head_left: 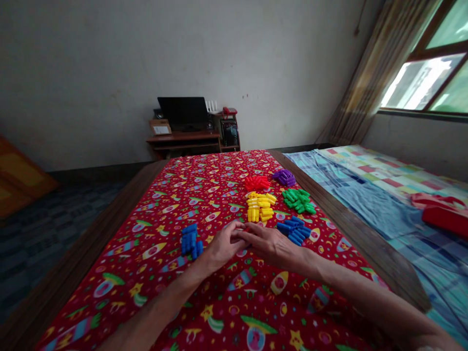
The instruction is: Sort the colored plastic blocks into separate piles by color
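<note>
My left hand (224, 243) and my right hand (268, 242) meet over the middle of the cloth, the right fingertips laid against the left fingers. Both sets of fingers are curled together; anything between them is hidden. Left of my left hand lies a small group of blue tube-shaped plastic pieces (189, 242). Another blue pile (294, 230) is just beyond my right hand. Yellow pieces (260, 206) lie directly ahead of the hands, green ones (299, 200) to their right. Farther back are a red pile (256, 183) and a purple pile (284, 177).
A red patterned cloth (183, 195) covers the wooden table (106, 224). To the right is a bed with a checked sheet (365, 195) and a red object (444, 222). A desk (183, 138) with a monitor (184, 112) stands against the far wall.
</note>
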`<state>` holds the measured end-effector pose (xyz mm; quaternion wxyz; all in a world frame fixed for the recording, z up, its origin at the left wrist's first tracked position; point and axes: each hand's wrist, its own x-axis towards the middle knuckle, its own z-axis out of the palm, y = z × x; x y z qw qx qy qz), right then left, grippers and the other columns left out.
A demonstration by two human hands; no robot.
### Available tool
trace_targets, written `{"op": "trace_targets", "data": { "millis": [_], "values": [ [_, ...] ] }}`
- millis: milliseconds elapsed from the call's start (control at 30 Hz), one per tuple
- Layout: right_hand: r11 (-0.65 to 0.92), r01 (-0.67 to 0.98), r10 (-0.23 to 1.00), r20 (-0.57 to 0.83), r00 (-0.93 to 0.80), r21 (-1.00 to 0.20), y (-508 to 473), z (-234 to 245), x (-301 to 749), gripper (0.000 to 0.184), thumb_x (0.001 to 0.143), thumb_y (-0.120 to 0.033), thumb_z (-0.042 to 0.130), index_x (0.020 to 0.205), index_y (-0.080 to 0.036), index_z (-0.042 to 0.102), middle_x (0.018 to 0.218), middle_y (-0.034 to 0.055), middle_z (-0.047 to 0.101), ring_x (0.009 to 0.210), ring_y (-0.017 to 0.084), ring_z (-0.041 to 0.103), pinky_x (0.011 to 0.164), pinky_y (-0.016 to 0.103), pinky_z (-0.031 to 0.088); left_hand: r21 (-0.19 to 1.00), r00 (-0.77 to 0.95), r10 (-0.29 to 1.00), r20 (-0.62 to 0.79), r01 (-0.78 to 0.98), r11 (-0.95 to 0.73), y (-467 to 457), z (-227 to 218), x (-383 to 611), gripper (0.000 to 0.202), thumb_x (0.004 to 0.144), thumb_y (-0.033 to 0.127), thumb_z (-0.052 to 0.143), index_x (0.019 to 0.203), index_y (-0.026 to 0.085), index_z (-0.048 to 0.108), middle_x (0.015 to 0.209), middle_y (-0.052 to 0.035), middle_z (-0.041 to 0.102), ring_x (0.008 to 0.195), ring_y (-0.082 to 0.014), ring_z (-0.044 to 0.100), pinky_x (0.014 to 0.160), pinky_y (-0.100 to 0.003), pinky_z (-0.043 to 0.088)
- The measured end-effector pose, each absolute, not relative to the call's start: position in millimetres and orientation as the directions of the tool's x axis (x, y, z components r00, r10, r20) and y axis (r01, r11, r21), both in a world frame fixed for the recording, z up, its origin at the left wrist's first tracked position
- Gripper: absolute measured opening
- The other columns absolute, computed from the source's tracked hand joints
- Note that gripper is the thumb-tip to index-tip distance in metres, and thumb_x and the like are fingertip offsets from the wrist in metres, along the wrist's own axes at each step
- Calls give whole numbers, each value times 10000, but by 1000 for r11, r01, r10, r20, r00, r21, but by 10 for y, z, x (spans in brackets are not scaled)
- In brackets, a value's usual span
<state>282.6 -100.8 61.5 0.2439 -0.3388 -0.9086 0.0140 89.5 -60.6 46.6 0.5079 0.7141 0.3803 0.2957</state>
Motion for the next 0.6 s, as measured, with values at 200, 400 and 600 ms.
{"op": "trace_targets", "data": {
  "millis": [200, 400, 600],
  "values": [
    [685, 696, 705, 439, -557, -215, -852, 478, 3058, 189, 959, -176, 454, 1017, -161, 634, 864, 80, 676, 729, 143, 617, 658, 235, 478, 854, 576, 815, 63, 392, -343, -539, 568, 738, 266, 813, 377, 592, 1010, 200, 620, 1029, -73, 730, 956, -224, 685, 847, -338, 537],
    [512, 824, 766, 563, -311, -241, -670, 524, 3676, 173, 926, -177, 478, 948, -183, 650, 968, 105, 699, 860, 187, 649, 747, 283, 496, 212, 432, 894, 117, 869, -447, -162, 628, 84, 397, 825, 302, 570, 1207, 211, 631, 1259, -96, 650, 1217, -279, 563, 1070, -401, 396],
    [549, 765, 804, 462, -373, -336, -697, 417, 3808, 243, 954, -216, 432, 830, -170, 636, 789, 62, 674, 690, 144, 615, 638, 240, 464, 73, 308, 946, -100, 951, -301, 31, 479, -240, 458, 838, 311, 544, 1271, 174, 597, 1301, -132, 620, 1240, -288, 559, 1047, -372, 420]
  ]
}}
